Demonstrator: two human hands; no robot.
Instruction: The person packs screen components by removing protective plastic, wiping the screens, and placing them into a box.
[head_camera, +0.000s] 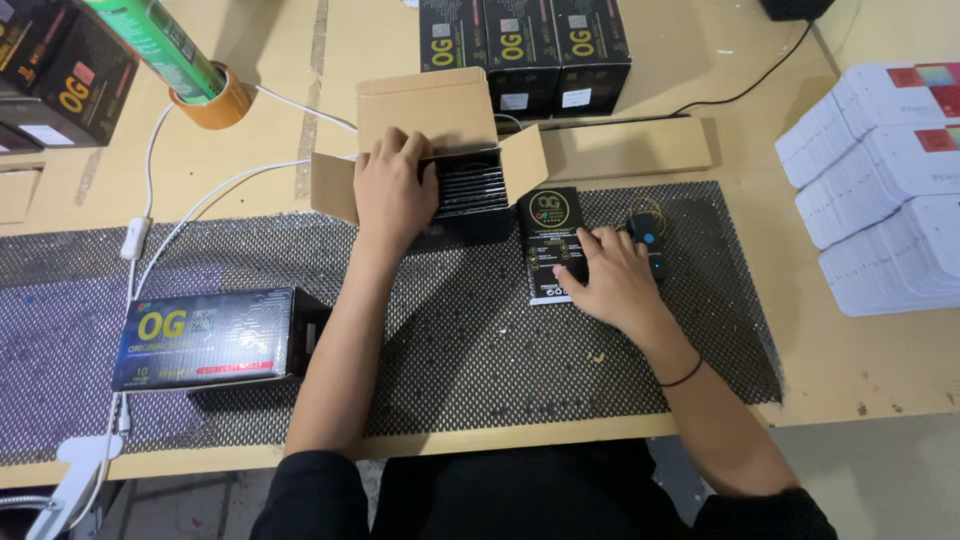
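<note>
Left hand (393, 190) lies flat, fingers spread, on top of the row of thin black packs (470, 186) standing in the open cardboard box (425, 110). It's pressing on them, not gripping anything. I'll use that box as the landmark.

Biggest first: the black mesh mat (450, 340) covers the table (250, 150) in front of the box, and the box's front edge sits on it. A long black retail carton (205, 338) lies on its side on the mat, well to the front-left of the box. Three more black cartons (525, 50) stand just behind the box, to its right. Stacks of white cards (880, 190) sit far off to its right.

Right hand (612, 280) is just front-right of the box, fingers loosely apart, fingertips down on a flat black card pack (548, 240) lying on the mat. Nothing's clamped. A small black gadget with a blue dot (650, 243) sits right by the far side of that hand, touching or near enough.

Tip, as I see it: keep the left palm holding the row upright and squeezed back so a gap stays open at the front, then pick the flat pack up by its edges, not the face, so it slots in straight.
</note>
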